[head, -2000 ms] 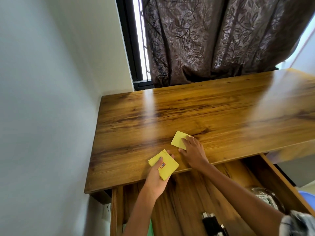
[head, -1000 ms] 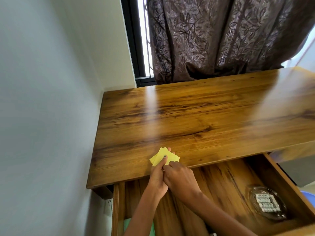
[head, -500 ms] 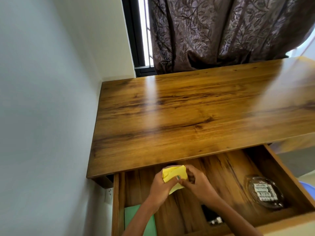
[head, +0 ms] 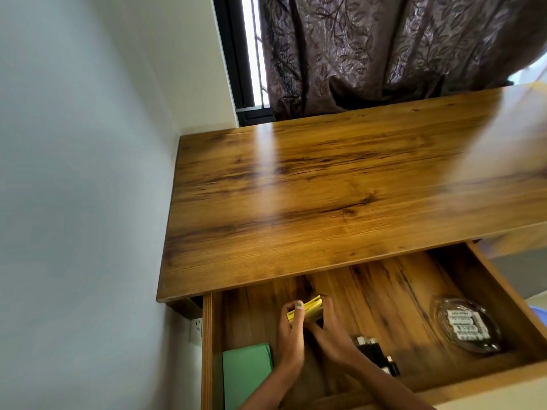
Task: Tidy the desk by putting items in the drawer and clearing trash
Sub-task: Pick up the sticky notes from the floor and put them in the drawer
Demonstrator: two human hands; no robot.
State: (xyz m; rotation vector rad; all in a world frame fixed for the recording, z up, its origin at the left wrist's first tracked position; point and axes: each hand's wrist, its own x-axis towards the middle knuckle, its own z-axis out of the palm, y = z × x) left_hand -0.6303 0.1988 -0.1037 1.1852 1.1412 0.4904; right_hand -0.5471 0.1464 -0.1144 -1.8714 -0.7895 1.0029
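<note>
With both my left hand (head: 291,335) and right hand (head: 328,332) pinching the yellow sticky-note pad (head: 307,310), I've carried it off the desk (head: 325,187) down into the open drawer (head: 488,276), left of the glass ashtray (head: 466,325), nearly stowed.

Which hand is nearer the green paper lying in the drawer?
Left. The left hand is just right of the green paper, gripping the yellow sticky notes. The right hand holds the notes from the far side, farther from the paper.
</note>
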